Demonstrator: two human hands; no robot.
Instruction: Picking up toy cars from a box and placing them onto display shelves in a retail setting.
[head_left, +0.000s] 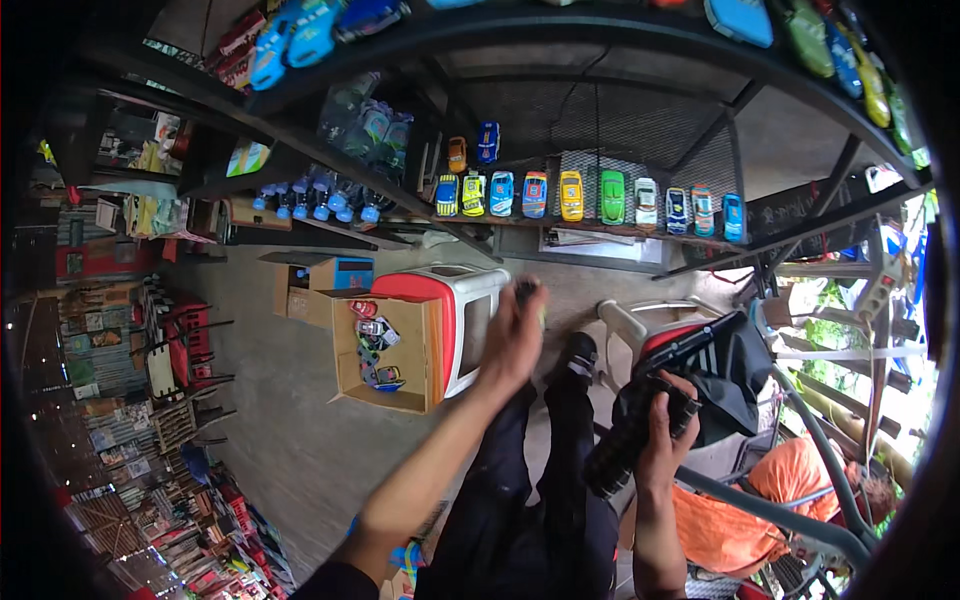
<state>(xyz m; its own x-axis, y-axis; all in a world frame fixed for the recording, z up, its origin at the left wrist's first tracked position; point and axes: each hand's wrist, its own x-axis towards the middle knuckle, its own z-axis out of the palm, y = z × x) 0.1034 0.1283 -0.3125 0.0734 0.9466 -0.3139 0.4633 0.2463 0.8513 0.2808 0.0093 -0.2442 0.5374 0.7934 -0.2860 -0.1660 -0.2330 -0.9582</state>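
Observation:
My left hand (514, 330) is closed around a small dark object (527, 288) with a yellow-green edge, blurred and mostly hidden by the fingers. It is raised just right of a red and white plastic stool (412, 285). On that stool an open cardboard box (345, 375) lies with several toy cars (390, 379) inside. My right hand (667, 427) grips a black ribbed object (613, 461), whose exact kind I cannot tell. A black bag (731, 375) with pale stripes is beside that hand. Ahead, a row of toy cars (571, 196) stands on a black metal shelf (637, 231).
More toy cars (739, 21) line the upper shelf rail. Bottled drinks (345, 199) fill the rack at left. A second cardboard box (307, 292) is on the floor. A white plastic stool (615, 322) and a power strip (879, 289) are right, near a person in orange (787, 480).

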